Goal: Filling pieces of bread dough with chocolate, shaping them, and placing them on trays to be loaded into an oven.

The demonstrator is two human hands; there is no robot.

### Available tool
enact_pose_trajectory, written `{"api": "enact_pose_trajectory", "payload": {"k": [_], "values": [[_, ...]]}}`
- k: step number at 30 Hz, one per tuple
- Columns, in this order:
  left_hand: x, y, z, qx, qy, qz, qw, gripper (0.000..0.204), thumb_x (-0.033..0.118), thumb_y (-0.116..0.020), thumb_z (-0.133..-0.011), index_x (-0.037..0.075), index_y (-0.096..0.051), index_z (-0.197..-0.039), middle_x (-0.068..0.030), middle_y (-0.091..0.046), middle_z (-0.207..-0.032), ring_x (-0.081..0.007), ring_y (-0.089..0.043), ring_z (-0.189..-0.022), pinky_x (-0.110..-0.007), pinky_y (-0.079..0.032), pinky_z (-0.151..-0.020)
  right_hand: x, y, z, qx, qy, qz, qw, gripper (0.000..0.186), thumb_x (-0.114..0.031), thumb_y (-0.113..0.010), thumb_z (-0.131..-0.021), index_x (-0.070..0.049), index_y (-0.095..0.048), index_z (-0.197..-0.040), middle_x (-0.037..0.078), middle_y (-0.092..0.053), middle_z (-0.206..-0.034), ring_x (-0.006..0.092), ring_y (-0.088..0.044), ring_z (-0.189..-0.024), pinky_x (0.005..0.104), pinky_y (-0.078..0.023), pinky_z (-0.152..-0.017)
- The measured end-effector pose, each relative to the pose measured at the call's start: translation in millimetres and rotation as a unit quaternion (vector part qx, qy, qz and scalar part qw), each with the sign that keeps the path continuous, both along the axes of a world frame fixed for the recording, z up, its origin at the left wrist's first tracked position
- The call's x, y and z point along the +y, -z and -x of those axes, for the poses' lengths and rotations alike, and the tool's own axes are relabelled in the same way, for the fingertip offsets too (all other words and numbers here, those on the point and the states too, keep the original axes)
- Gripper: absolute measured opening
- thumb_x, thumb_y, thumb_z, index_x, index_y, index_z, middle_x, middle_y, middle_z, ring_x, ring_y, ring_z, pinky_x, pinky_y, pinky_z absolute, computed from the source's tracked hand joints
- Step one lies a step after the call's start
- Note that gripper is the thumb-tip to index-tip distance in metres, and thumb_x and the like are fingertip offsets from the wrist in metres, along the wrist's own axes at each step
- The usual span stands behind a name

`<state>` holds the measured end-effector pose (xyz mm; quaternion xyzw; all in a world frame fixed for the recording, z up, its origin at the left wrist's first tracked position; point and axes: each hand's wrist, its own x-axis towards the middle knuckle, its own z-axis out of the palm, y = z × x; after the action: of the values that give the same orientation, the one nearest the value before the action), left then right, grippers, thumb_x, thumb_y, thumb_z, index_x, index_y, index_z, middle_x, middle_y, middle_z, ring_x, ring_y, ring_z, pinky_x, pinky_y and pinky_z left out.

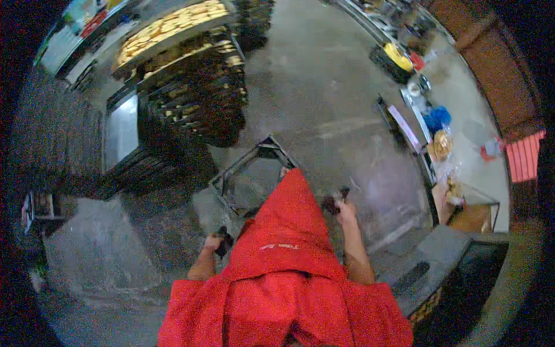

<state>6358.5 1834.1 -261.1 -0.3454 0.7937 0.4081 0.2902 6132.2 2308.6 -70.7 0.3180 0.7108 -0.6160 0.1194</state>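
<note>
My left hand [213,241] hangs low beside the red apron [289,231], its fingers closed around a small dark bundle [225,243]. My right hand [346,211] is out to the apron's other side, also closed on a dark bundle [332,203]. Both bundles look soft, like crumpled cloth or a mitt, but blur and noise hide their exact kind. In front of me on the floor stands a low, dark metal frame [231,169] with an open middle. The apron covers its near side. Neither hand touches the frame.
A tall rack [196,98] stands ahead to the left, with pale baked pieces [173,26] on its top tray. Beside it is a stack of dark trays [124,130]. Along the right runs a cluttered worktable [474,115] with a blue bag [437,118] and a yellow item [399,56].
</note>
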Motion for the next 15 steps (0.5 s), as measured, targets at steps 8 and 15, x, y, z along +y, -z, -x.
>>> {"api": "enact_pose_trajectory", "payload": {"k": [8, 15], "values": [[-54, 108, -14, 0.033, -0.131, -0.138, 0.981, 0.034, 0.019, -0.059, -0.081, 0.004, -0.056, -0.111, -0.0134, -0.063, -0.106, -0.0213, -0.058, -0.101, -0.033, -0.045, -0.087, 16, -52, 28, 0.138, -0.063, 0.391, 0.908, 0.065, -0.04, -0.062, -0.078, 0.0, -0.045, -0.126, 0.02, -0.054, -0.12, 0.034, -0.056, -0.107, 0.0496, -0.046, -0.091], [-71, 101, 22, -0.037, -0.332, -0.64, 0.692, 0.048, 0.015, -0.069, -0.074, 0.001, -0.049, -0.116, -0.0131, -0.064, -0.102, -0.0242, -0.06, -0.095, -0.037, -0.047, -0.084, 40, -76, -55, 0.105, 0.156, 0.394, 0.9, 0.069, -0.063, -0.036, -0.083, -0.005, -0.056, -0.115, 0.016, -0.062, -0.105, 0.0313, -0.063, -0.088, 0.0531, -0.052, -0.07]]}}
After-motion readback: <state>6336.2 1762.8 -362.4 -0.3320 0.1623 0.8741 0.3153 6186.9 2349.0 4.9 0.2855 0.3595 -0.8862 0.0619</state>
